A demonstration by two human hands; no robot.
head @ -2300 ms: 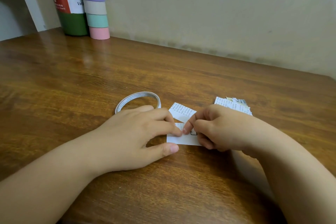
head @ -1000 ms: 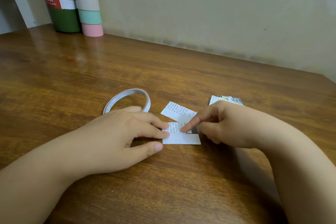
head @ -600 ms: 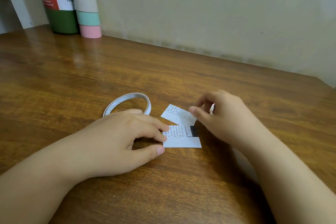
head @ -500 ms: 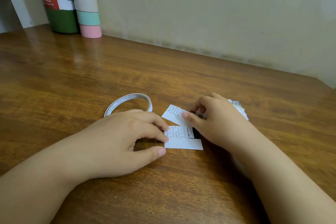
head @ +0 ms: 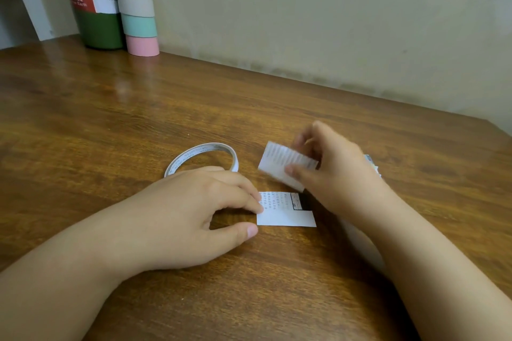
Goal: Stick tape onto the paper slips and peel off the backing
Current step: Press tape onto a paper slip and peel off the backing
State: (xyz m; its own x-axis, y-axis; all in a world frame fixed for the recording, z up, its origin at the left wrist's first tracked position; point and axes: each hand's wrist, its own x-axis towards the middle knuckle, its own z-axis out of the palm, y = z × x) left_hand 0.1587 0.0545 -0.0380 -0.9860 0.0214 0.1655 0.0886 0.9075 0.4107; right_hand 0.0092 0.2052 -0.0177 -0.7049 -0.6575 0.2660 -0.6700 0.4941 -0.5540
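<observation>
Two paper slips are in play. One printed slip (head: 286, 209) lies flat on the wooden surface (head: 194, 108), and the fingers (head: 253, 203) of my left hand (head: 194, 216) are curled with their tips pressing its left edge so it stays put. The other slip (head: 286, 165) is pinched in my right hand (head: 332, 174), lifted just above and behind the flat one; it is blurred, so I cannot tell exactly where thumb and fingers meet on it.

Both are thin and almost weightless, I judge, limp enough to curl or crease, and likely to slide on this glossy wood unless held down. An edge or corner pinch seems best, away from any sticky patch. Whether backing remains on either slip I cannot make out.

Just behind my left hand lies the white tape roll (head: 202, 158), a thin ring lying flat. More slips (head: 371, 165) peek out beyond my right hand. Far back by the wall stand a green canister (head: 91, 3) and a stack of pastel tape rolls (head: 137, 5).
</observation>
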